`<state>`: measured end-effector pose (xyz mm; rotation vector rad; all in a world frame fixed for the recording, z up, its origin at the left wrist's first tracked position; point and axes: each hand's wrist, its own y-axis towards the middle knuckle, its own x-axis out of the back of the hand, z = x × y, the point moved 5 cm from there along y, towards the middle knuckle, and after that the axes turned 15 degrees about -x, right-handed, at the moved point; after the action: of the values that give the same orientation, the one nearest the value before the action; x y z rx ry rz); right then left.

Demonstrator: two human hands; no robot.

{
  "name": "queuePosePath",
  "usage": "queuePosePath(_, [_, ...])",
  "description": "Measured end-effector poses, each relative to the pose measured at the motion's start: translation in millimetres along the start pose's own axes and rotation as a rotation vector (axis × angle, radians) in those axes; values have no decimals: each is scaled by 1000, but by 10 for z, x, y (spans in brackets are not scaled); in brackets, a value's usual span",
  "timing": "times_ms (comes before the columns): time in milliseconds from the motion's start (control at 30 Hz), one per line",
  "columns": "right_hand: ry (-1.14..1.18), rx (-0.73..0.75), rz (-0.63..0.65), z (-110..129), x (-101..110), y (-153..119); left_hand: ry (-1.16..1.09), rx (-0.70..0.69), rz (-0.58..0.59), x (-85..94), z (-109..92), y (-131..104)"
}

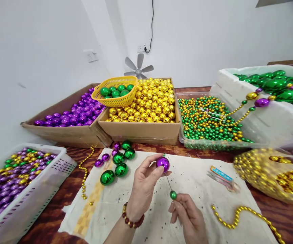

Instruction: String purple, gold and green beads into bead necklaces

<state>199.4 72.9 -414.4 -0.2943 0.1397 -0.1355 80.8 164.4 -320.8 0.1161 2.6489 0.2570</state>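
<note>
Between the thumb and fingers of my left hand [146, 181] is a shiny purple ball [163, 164]. A thin wire or string [169, 183] runs down from it to a small green bead [173, 195]. My right hand [187, 213] pinches at that green bead from below, over the white cloth [156, 217]. A bit of green shows just above the purple ball. Left of my hands lie several large green balls [121, 169] and smaller purple balls [105, 157]. Snips [220, 178] and a blue-orange packet [221, 173] rest on the cloth at the right.
Boxes of purple balls [70, 115] and gold balls [151, 105] stand behind, with a yellow basket [116, 101] on top. A tub of small beads [212, 118], a foam box [263, 108], a gold bead bag [260, 169], a white basket [44, 189] and gold strands [248, 208] surround the cloth.
</note>
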Motion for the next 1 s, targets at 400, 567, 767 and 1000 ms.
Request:
queuePosePath(400, [28, 15, 44, 19, -12, -20, -31, -9, -36, 2, -106, -26])
queuePosePath(567, [22, -4, 61, 8, -55, -35, -56, 1, -54, 46, -132, -38])
queuePosePath(767, [43, -29, 83, 57, -127, 23, 3, -68, -36, 54, -227, -81])
queuePosePath(1000, [-50, 1, 109, 35, -171, 3, 37, -96, -117, 143, -305, -46])
